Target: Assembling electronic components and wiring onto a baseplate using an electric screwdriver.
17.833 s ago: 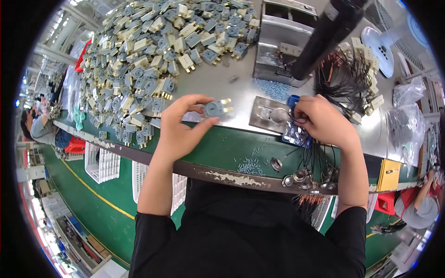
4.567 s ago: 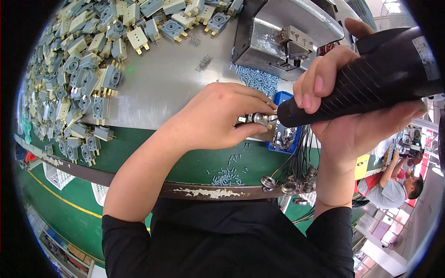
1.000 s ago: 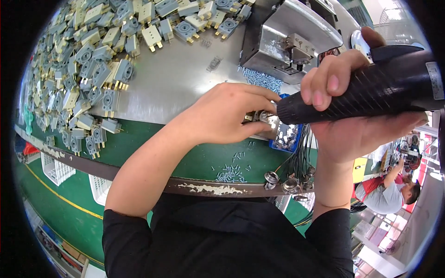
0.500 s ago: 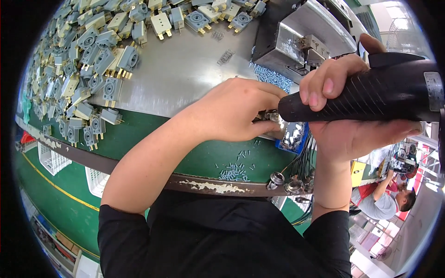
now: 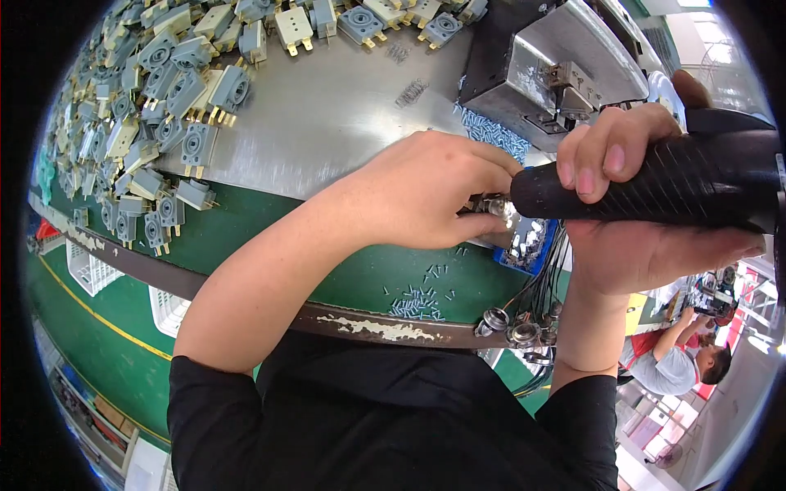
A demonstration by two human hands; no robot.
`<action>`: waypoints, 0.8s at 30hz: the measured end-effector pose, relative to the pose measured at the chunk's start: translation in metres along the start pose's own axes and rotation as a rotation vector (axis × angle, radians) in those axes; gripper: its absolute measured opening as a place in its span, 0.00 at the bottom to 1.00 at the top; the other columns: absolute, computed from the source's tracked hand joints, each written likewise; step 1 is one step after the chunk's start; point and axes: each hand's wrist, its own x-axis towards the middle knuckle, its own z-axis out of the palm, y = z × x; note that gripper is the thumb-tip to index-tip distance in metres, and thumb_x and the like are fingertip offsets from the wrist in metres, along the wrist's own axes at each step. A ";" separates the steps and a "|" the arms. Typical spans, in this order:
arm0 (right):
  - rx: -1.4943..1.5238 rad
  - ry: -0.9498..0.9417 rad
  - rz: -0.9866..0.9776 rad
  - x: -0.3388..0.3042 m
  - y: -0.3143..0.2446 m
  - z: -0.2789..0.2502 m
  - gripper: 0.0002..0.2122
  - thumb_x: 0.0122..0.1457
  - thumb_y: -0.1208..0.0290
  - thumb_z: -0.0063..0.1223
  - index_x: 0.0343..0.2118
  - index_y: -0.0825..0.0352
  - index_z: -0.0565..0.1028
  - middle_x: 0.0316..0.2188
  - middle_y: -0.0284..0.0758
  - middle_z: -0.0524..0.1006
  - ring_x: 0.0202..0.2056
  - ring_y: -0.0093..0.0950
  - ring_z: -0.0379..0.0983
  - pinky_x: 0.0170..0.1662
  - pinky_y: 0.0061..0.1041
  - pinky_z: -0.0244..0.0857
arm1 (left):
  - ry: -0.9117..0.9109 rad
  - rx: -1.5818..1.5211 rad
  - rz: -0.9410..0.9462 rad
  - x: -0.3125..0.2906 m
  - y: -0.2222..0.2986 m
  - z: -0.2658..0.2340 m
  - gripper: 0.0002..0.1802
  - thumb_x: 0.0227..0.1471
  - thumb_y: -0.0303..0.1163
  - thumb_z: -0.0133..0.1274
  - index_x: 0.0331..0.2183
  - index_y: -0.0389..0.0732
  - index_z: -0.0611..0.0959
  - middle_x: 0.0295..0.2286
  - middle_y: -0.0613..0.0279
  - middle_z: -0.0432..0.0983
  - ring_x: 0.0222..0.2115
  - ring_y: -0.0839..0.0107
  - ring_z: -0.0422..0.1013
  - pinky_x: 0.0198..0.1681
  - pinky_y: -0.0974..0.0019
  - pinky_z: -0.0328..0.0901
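My right hand is wrapped round a black power screwdriver with a ribbed grip, its nose pointing left. Closed in a pinch, my left hand holds a small shiny metal part right by that nose. The fingers and the tool hide most of this part, and the contact between bit and part cannot be seen. Just below the pinch sits a blue tray of small metal and white pieces. Behind my fingers, small silvery-blue screws lie heaped on the metal plate.
Grey and cream pronged electrical housings are piled at far left. Small springs lie on the metal plate. A metal fixture stands far right. Loose screws and cabled round metal parts are near the edge. A person works at right.
The view has shifted slightly, so bench and fixture appear a little further right. My right hand and the screwdriver sit slightly further right and lower; the left hand keeps its pinch.
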 end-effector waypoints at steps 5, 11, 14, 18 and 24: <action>0.016 0.069 -0.026 0.007 0.006 0.007 0.73 0.36 0.06 0.18 0.66 0.80 0.59 0.23 0.36 0.75 0.20 0.28 0.74 0.27 0.25 0.72 | -0.050 0.002 -0.037 0.001 0.002 -0.003 0.18 0.49 0.42 0.67 0.37 0.40 0.88 0.45 0.65 0.84 0.39 0.55 0.80 0.42 0.54 0.74; -0.129 -0.023 0.050 -0.007 0.001 0.001 0.59 0.47 0.14 0.44 0.67 0.67 0.59 0.29 0.33 0.70 0.25 0.26 0.68 0.31 0.30 0.66 | -0.074 -0.015 -0.087 -0.001 0.006 -0.005 0.18 0.49 0.41 0.68 0.38 0.39 0.88 0.44 0.65 0.84 0.39 0.55 0.80 0.42 0.55 0.74; -0.072 -0.025 0.008 -0.010 0.004 0.003 0.56 0.47 0.15 0.43 0.64 0.65 0.62 0.29 0.33 0.70 0.25 0.26 0.68 0.31 0.30 0.66 | -0.059 -0.009 -0.080 0.000 0.007 -0.004 0.18 0.48 0.40 0.68 0.38 0.39 0.88 0.44 0.64 0.84 0.40 0.55 0.80 0.43 0.55 0.74; -0.044 -0.102 -0.027 -0.010 0.011 -0.003 0.54 0.47 0.14 0.43 0.62 0.63 0.64 0.29 0.33 0.71 0.25 0.26 0.69 0.31 0.30 0.66 | -0.042 0.002 -0.058 -0.002 0.005 -0.004 0.18 0.48 0.40 0.68 0.38 0.39 0.88 0.44 0.64 0.84 0.40 0.55 0.80 0.44 0.56 0.74; -0.053 -0.220 -0.068 -0.010 0.013 -0.009 0.54 0.47 0.14 0.42 0.60 0.63 0.63 0.29 0.33 0.71 0.25 0.26 0.69 0.30 0.30 0.66 | -0.083 -0.007 -0.091 0.001 0.009 -0.007 0.18 0.49 0.40 0.68 0.38 0.38 0.88 0.44 0.64 0.84 0.40 0.54 0.80 0.44 0.56 0.74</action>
